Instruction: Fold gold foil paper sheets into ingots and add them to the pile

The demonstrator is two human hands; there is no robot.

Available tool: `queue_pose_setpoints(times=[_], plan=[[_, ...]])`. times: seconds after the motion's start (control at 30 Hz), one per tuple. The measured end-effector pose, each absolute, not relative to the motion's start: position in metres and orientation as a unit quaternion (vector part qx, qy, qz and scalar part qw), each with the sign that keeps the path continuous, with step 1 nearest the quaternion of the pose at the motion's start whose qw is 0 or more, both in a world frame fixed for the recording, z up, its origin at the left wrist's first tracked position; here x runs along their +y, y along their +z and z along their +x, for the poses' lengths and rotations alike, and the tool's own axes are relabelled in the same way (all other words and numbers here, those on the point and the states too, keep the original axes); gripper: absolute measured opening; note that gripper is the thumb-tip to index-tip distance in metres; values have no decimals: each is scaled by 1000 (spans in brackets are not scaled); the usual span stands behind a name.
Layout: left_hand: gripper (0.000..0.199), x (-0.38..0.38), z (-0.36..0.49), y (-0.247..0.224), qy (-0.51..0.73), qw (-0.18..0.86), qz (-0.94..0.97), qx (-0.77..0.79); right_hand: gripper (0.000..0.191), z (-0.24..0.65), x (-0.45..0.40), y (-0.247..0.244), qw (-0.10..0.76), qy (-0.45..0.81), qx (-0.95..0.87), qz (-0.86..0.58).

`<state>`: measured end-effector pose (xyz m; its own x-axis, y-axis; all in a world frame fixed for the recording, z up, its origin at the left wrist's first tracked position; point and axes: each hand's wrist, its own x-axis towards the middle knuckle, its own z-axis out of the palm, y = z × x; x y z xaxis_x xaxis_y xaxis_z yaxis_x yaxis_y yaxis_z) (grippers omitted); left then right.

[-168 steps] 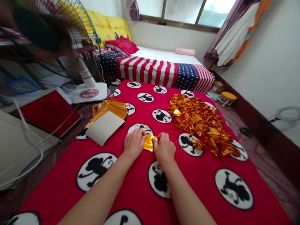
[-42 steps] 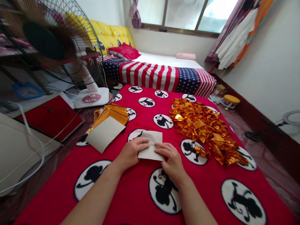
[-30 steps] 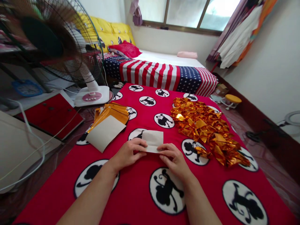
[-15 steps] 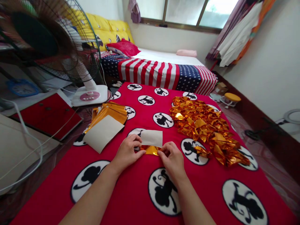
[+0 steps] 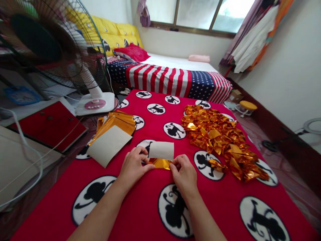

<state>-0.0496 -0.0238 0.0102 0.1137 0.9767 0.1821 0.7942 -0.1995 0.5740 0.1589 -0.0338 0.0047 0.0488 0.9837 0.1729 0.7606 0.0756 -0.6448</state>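
Note:
A sheet of gold foil paper (image 5: 161, 163) lies in front of me with its near part folded over, gold side showing, and its plain pale side flat beyond. My left hand (image 5: 136, 163) pinches the left end of the folded strip between thumb and fingers. At the right end, my right hand (image 5: 184, 170) grips the strip the same way. To the left rests a fanned stack of gold foil sheets (image 5: 120, 121), topped by one sheet (image 5: 110, 144) pale side up. A heap of folded gold foil pieces (image 5: 215, 130) spreads out on the right.
A red cloth with monkey prints (image 5: 135, 214) covers the surface under my hands. A fan (image 5: 96, 102) stands at the left beside a red panel (image 5: 51, 125). Behind is a bed with a striped, starred cover (image 5: 160, 78). A yellow stool (image 5: 248, 105) is at the right.
The gold strip between my hands looks smoother and flatter, with both hands still at its ends. My view has shifted slightly; the stack and heap stay put.

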Motion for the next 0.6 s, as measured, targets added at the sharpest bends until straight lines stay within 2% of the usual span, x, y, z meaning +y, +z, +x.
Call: queue_pose_setpoints(times=[0.4,0.6], plan=[[19,-25,-46,11,245,140,725,628,11,160,-34,6,334,211,-647,-652],[20,-25,-46,11,256,138,723,626,15,159,-33,6,324,178,-651,-664]])
